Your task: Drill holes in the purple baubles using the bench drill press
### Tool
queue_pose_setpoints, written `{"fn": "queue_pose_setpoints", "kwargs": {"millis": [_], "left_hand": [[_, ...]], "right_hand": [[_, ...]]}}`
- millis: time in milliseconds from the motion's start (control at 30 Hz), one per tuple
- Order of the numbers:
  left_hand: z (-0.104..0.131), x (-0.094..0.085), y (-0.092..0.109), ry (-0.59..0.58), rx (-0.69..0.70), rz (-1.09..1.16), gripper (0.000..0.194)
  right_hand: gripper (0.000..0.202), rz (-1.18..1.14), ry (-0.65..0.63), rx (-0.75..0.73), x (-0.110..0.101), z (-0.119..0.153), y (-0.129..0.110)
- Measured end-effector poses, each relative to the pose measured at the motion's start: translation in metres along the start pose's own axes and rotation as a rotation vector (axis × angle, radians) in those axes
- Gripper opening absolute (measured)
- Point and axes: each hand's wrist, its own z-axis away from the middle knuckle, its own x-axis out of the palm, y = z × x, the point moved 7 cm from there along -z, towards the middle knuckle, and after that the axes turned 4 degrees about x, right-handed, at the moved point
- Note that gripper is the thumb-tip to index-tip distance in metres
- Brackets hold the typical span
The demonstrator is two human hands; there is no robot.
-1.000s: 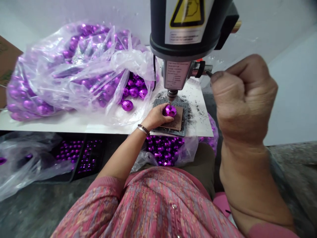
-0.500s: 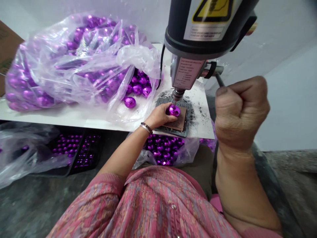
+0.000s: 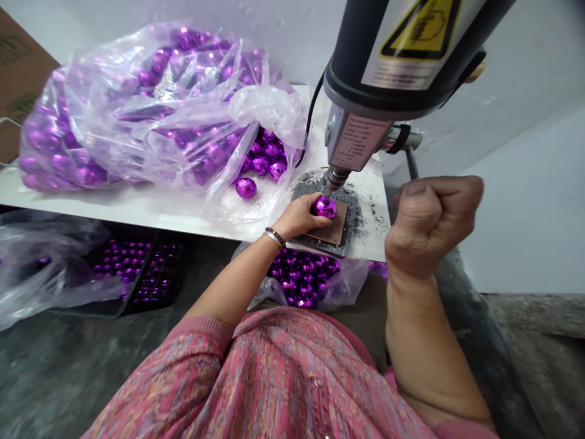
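Observation:
Between the thumb and fingers of my left hand (image 3: pixel 301 217) is a shiny purple faceted ball (image 3: pixel 325 208). The ball rests on a brown square board (image 3: pixel 336 228) over the grey base (image 3: pixel 351 214) of a drill press (image 3: pixel 350 137). Directly above it is the chuck (image 3: pixel 336 178); the thin bit's tip is at the ball's top, and I cannot tell how deep it sits. My right hand (image 3: pixel 434 222) is closed in a fist around the press's feed lever (image 3: pixel 412 163), whose lower end is hidden in the fingers.
A large clear plastic bag (image 3: pixel 183 116) of purple balls lies on the white table (image 3: pixel 192 224), with one loose ball (image 3: pixel 245 188) near its mouth. Dark shavings (image 3: pixel 365 210) surround the base. Below the table are a bag of purple balls (image 3: pixel 301 277) and a black crate (image 3: pixel 155 277).
My right fist has come lower with the lever. The whole view has shifted slightly. My left hand still holds the ball under the drill.

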Motion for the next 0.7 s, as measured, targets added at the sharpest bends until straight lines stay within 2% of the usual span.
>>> {"fn": "queue_pose_setpoints", "kwargs": {"millis": [133, 233, 367, 433, 567, 700], "left_hand": [[0.001, 0.001, 0.001, -0.001, 0.017, 0.006, 0.051], [0.002, 0.000, 0.003, 0.010, 0.028, -0.011, 0.048], [0.004, 0.001, 0.004, 0.010, 0.013, -0.048, 0.046], [0.004, 0.001, 0.004, 0.008, 0.000, -0.062, 0.049], [0.005, 0.002, 0.002, 0.017, -0.030, -0.085, 0.052], [0.007, 0.000, 0.005, 0.052, -0.033, -0.104, 0.053]], "right_hand": [[0.037, 0.014, -0.007, -0.020, 0.005, 0.012, 0.011], [0.038, 0.013, -0.003, -0.025, 0.011, 0.024, 0.030], [0.050, -0.033, -0.015, -0.054, 0.020, 0.039, 0.057], [0.054, -0.067, -0.034, -0.061, 0.021, 0.041, 0.060], [0.053, -0.109, -0.049, 0.009, 0.011, 0.019, 0.035], [0.056, -0.167, -0.071, 0.210, 0.006, -0.033, 0.005]]}}
